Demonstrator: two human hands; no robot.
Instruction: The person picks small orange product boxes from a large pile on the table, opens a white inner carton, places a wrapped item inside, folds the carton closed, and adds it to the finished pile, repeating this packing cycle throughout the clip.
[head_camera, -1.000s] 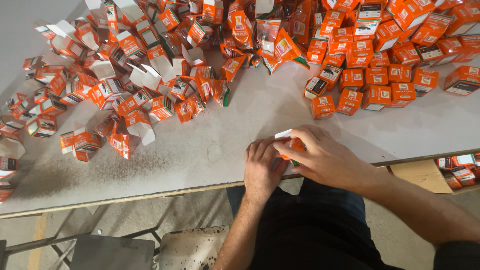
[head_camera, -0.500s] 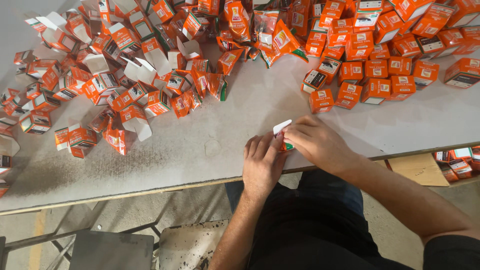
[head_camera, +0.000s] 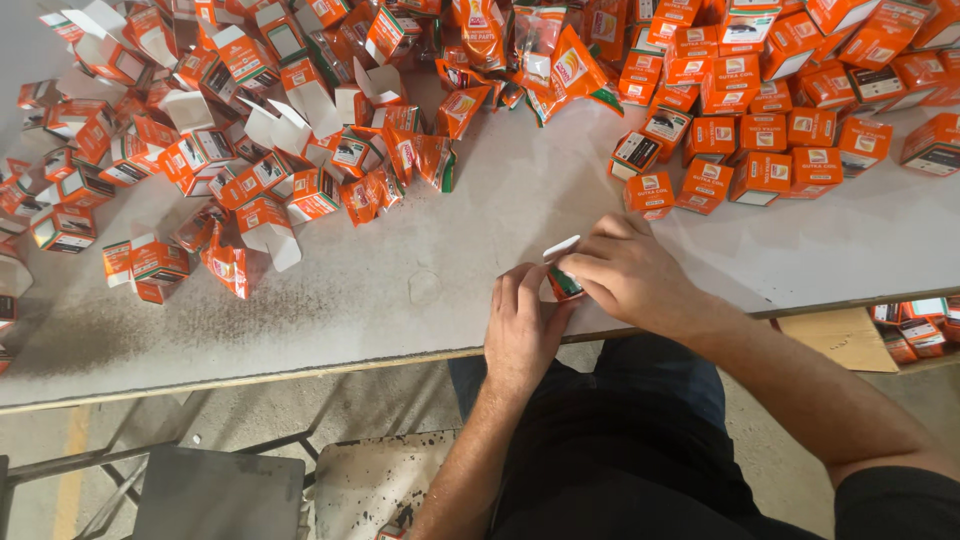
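Bright, even light; soft shadows; sharp focus; slight bending at edges.

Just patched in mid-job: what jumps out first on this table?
A sea of small orange-and-white cartons covers the far half of the grey table, loose at left, closed ones grouped at right. At the near edge, the left hand and right hand hold one small carton.
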